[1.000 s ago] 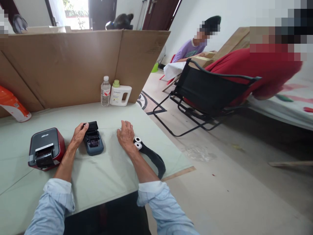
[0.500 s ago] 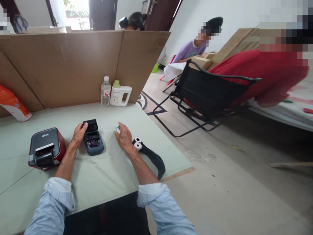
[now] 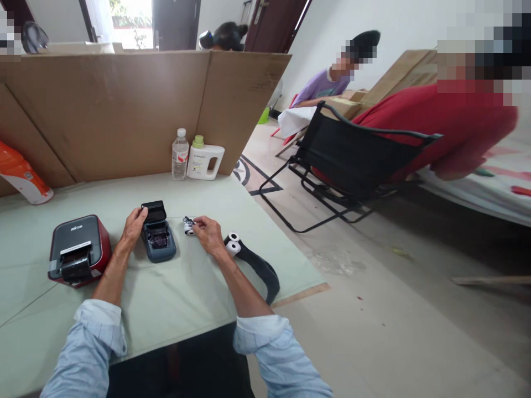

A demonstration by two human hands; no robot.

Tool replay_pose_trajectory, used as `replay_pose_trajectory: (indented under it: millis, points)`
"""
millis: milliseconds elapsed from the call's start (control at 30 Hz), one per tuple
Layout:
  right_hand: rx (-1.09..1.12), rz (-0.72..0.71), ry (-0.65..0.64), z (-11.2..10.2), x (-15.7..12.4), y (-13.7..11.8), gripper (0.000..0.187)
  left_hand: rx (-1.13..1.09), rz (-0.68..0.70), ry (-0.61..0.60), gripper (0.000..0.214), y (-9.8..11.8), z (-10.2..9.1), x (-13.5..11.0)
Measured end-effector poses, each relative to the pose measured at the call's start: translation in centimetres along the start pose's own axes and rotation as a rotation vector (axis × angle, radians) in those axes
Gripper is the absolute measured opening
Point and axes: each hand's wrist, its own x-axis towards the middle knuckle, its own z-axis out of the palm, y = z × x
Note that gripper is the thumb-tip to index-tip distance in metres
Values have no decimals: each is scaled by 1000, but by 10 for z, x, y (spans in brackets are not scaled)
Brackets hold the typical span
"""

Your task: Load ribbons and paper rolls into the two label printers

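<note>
A small dark blue label printer [image 3: 160, 243] lies on the table with its black lid [image 3: 154, 211] raised and its roll compartment showing. My left hand [image 3: 133, 225] is closed on the left edge of that lid, thumb on top. To the right, my right hand [image 3: 211, 234] pinches a small paper roll [image 3: 189, 225] with dark printing on it, a little above or on the table; which, I cannot tell. Beside my right wrist stand two white paper rolls [image 3: 233, 242], and a dark strip [image 3: 265, 269] curves away from them toward the table's edge.
A larger red and black printer [image 3: 78, 249] stands left of my left forearm. At the back, a water bottle [image 3: 180, 155], a white jug [image 3: 204, 160] and an orange bottle [image 3: 25, 174] stand before a cardboard screen [image 3: 136, 110]. Other people sit beyond and at right, near a black chair [image 3: 348, 160].
My right hand has turned and shifted slightly, so the printed roll now shows plainly at its fingertips, further left. My left hand has stayed at the lid.
</note>
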Motion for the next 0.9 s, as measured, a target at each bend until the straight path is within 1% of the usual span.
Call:
replay_pose_trajectory:
  millis: [100, 233, 433, 567, 700, 833, 900]
  points:
    - [117, 24, -21, 1, -1, -1, 22, -13, -9, 3, 70, -1, 0, 0]
    - [219, 62, -45, 0, -2, -4, 30, -16, -20, 20, 70, -2, -1, -1]
    - [305, 114, -72, -4, -6, -11, 42, -30, -27, 28, 69, -4, -3, -1]
    - [363, 135, -114, -8, -10, -17, 44, -14, -26, 47, 64, -5, -5, 0]
    - [413, 144, -130, -11, -14, -25, 45, 95, 57, 107, 55, -4, -7, 0]
    - [443, 157, -109, -10, -18, -29, 47, 307, 231, 221, 44, 5, -9, -8]
    - [431, 166, -118, -9, -20, -29, 44, 400, 307, 243, 42, 13, -9, -17]
